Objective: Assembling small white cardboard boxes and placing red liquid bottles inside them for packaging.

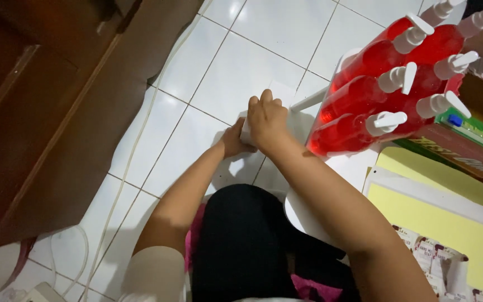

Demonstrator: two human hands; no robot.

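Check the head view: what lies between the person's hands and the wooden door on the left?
Only bare white tiled floor and a thin white cable along the wooden door. Both the left hand and right hand grip a small white object.

Right of the hands (255, 131) lie red spray bottles (364, 95) with white nozzles, a red-and-green box (465, 148) beyond them, and nearer, yellow sheets (443, 223) over what may be small printed sachets (426, 251).
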